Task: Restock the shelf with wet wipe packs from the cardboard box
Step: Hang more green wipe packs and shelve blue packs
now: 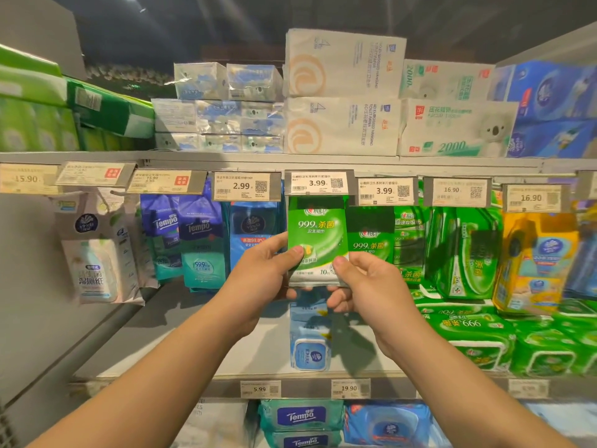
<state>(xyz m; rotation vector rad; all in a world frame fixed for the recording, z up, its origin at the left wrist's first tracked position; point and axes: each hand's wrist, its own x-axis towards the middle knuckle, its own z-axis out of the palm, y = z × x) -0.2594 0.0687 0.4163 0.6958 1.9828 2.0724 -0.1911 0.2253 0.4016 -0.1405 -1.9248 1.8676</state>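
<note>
A small green wet wipe pack point(317, 236) is held upright in front of the shelf, its top edge just under the 3.99 price tag point(318, 183). My left hand point(265, 273) grips its lower left corner, thumb on the front. My right hand point(365, 282) grips its lower right corner the same way. More green packs of the same kind point(370, 237) hang right beside it. The cardboard box is out of view.
Blue and teal wipe packs point(200, 240) hang to the left, a white pouch point(97, 253) further left. Green bundles point(465, 250) and a yellow pack point(536, 260) stand to the right. A blue pack point(310, 337) lies on the shelf board point(258, 347) below my hands. Tissue bales fill the top shelf.
</note>
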